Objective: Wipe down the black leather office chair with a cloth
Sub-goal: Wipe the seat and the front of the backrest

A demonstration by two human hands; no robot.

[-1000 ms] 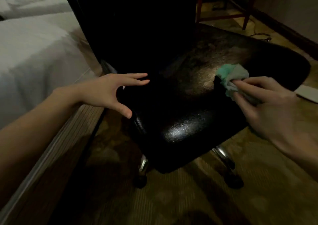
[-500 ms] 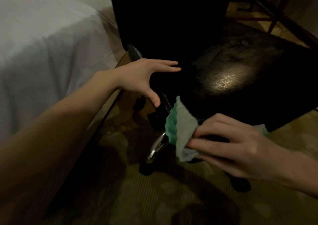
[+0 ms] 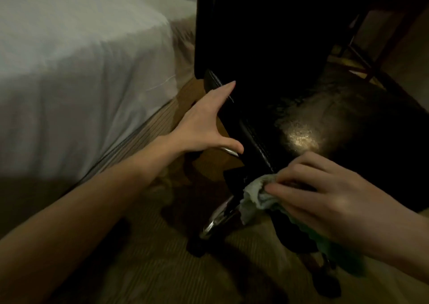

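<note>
Our right hand (image 3: 334, 201) clamped on cloth (image 3: 257, 194), pressing it against near corner of chair (image 3: 348, 127) seat edge. Our left hand (image 3: 204, 125) spread open, empty, against seat's side. Chair stands beside bed (image 3: 81, 59). We judge wiping mid-way: seat edge in hand; backrest and metal legs (image 3: 218, 220) likely left.
</note>
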